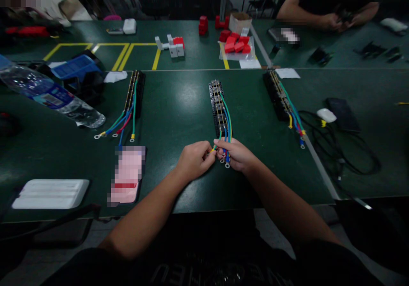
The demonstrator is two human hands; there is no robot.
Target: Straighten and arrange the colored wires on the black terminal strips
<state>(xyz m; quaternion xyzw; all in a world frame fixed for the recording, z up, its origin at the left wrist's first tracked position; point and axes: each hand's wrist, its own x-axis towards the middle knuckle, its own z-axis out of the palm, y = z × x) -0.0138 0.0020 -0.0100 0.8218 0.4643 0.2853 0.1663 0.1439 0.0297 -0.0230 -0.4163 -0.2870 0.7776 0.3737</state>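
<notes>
In the head view a black terminal block (218,107) with brass strips lies lengthwise in front of me. Green and blue wires (228,124) run along it toward me and end in ring terminals (227,165). My left hand (196,160) pinches the yellow-sleeved end of a green wire. My right hand (238,154) is closed around the bundle of wires just below the block, its thumb pressing the same green wire. Ring ends poke out beneath the right fingers. Some fingertips of both hands are hidden.
Similar wired blocks lie at left (136,92) and right (277,94). A water bottle (51,94), a phone (129,173) and a white case (51,193) are on the left. Black cables (348,158) curl at right. Red parts (236,43) sit at the back; another person's hands (343,20) are beyond.
</notes>
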